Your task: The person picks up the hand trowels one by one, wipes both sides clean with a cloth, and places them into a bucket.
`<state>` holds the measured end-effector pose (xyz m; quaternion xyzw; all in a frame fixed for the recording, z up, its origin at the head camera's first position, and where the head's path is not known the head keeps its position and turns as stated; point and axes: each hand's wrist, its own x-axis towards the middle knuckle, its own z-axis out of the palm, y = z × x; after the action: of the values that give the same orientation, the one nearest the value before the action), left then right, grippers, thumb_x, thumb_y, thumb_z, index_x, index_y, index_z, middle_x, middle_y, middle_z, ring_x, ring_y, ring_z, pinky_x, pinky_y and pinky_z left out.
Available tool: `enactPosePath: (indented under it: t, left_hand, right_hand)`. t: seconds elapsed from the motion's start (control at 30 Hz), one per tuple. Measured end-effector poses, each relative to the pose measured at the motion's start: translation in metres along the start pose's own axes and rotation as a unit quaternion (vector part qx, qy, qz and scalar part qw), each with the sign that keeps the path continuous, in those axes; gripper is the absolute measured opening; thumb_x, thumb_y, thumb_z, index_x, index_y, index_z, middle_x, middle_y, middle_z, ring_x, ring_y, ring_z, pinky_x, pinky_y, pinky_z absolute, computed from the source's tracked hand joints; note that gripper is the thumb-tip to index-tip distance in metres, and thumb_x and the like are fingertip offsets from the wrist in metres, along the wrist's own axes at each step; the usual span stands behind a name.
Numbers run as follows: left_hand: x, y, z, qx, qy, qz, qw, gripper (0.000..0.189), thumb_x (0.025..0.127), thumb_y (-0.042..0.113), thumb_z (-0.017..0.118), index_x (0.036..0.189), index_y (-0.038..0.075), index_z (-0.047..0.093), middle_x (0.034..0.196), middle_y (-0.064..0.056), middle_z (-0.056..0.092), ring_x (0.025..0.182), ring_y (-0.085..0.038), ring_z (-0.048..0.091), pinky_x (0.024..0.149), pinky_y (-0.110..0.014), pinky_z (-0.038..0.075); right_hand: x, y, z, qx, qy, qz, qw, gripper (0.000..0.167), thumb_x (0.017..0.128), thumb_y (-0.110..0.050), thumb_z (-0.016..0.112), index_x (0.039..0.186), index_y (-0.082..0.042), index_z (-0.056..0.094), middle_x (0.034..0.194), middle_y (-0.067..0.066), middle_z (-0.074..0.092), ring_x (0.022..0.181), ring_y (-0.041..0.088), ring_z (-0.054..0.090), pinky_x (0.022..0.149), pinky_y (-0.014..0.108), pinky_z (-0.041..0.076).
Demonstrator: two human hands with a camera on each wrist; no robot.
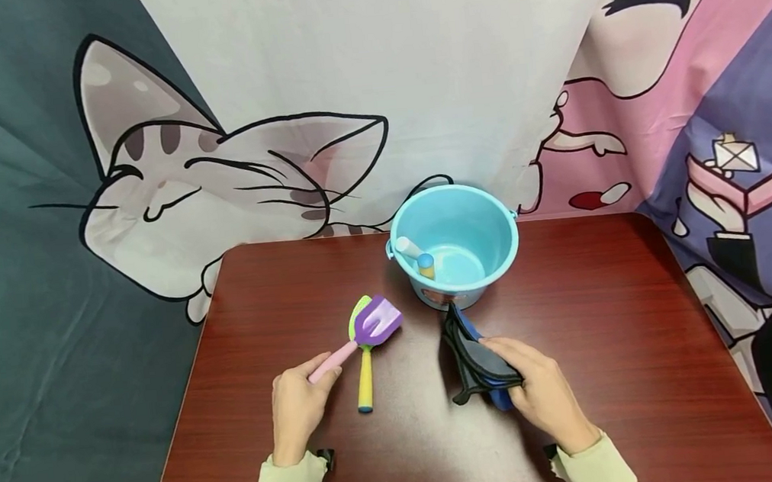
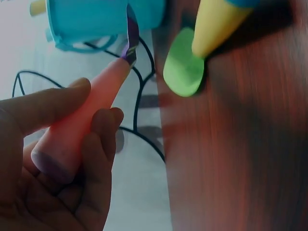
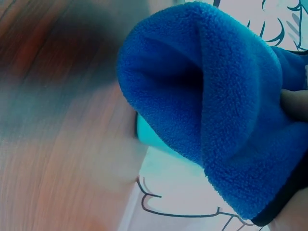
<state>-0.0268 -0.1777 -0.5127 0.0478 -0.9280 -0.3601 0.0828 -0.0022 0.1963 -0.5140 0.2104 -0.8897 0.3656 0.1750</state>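
Note:
My left hand [image 1: 299,408] grips the pink handle of a toy shovel [image 1: 374,323] with a purple head. The left wrist view shows thumb and fingers wrapped around that handle [image 2: 89,115]. In the head view, the purple head overlaps a second toy shovel [image 1: 366,377], green with a yellow handle, lying on the table. My right hand [image 1: 542,389] pinches a folded cloth [image 1: 484,359], grey outside with black edging. Seen from the right wrist, the cloth's blue fleece side [image 3: 231,96] bulges open in a fold. It hangs just in front of the light blue bucket [image 1: 512,241].
Inside the bucket, a white handle end [image 1: 407,247] and a yellow one with a blue tip [image 1: 426,266] lean at the left. The bucket stands at the table's [image 1: 592,315] back edge, close to a printed curtain [image 1: 398,64].

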Motion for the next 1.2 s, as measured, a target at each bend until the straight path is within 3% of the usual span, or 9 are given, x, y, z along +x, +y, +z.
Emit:
enactPosePath:
  t: [0.23,0.43,0.6,0.8,0.93,1.03,1.2]
  left_hand:
    - [-0.007,0.012,0.008,-0.02,-0.043,0.037,0.9982,0.025,0.08,0.023,0.086,0.104,0.016,0.082,0.094,0.005,0.077,0.085,-0.015,0.073,0.071,-0.038,0.055]
    - [-0.011,0.023,0.012,-0.035,-0.066,0.076,0.9943,0.025,0.079,0.021,0.086,0.103,0.021,0.082,0.084,0.016,0.074,0.073,-0.004,0.067,0.064,-0.029,0.052]
    - [-0.013,0.03,0.019,-0.032,-0.083,0.107,0.9902,0.029,0.076,0.019,0.088,0.104,0.016,0.081,0.086,0.011,0.075,0.069,-0.002,0.061,0.062,-0.027,0.05]
    - [-0.018,0.036,0.028,-0.034,-0.1,0.126,0.9864,0.026,0.076,0.018,0.088,0.101,0.014,0.082,0.096,0.004,0.077,0.078,-0.004,0.067,0.069,-0.03,0.054]
    - [-0.019,0.039,0.032,-0.044,-0.107,0.142,0.9831,0.025,0.076,0.018,0.089,0.1,0.016,0.082,0.091,0.005,0.076,0.074,-0.003,0.066,0.065,-0.028,0.054]
    - [-0.02,0.041,0.034,-0.054,-0.113,0.141,0.982,0.025,0.077,0.019,0.088,0.101,0.018,0.082,0.091,0.005,0.076,0.074,-0.003,0.067,0.066,-0.028,0.054]
    - [-0.021,0.042,0.037,-0.081,-0.122,0.115,0.9825,0.025,0.078,0.021,0.088,0.102,0.022,0.082,0.09,0.005,0.076,0.077,-0.003,0.068,0.069,-0.028,0.055]
  right_hand:
    - [0.006,-0.008,0.0,0.004,0.007,-0.024,0.9997,0.08,0.06,0.019,0.045,0.13,-0.012,0.068,0.123,0.004,0.068,0.109,0.022,0.066,0.1,0.011,0.037]
    - [0.012,-0.016,-0.001,-0.022,0.023,-0.06,0.9977,0.082,0.057,0.017,0.045,0.13,-0.011,0.068,0.124,0.005,0.068,0.106,0.026,0.066,0.1,0.02,0.04]
    - [0.02,-0.023,0.001,-0.029,0.052,-0.1,0.9932,0.082,0.056,0.014,0.041,0.13,-0.009,0.068,0.125,0.005,0.068,0.103,0.028,0.065,0.092,0.035,0.045]
    - [0.027,-0.029,0.007,-0.023,0.062,-0.136,0.9885,0.072,0.063,0.012,0.043,0.127,-0.006,0.069,0.125,0.007,0.068,0.107,0.03,0.066,0.096,0.038,0.045]
    - [0.028,-0.032,0.012,-0.04,0.039,-0.148,0.9874,0.064,0.07,0.011,0.052,0.128,-0.008,0.069,0.125,0.007,0.067,0.109,0.031,0.065,0.093,0.044,0.048]
    - [0.026,-0.034,0.016,-0.056,0.0,-0.144,0.988,0.064,0.071,0.01,0.058,0.13,-0.01,0.068,0.127,0.008,0.066,0.111,0.032,0.064,0.093,0.049,0.048]
    - [0.024,-0.037,0.021,-0.08,-0.081,-0.125,0.9856,0.072,0.066,0.014,0.063,0.132,-0.013,0.067,0.133,0.008,0.063,0.119,0.031,0.061,0.098,0.05,0.047]
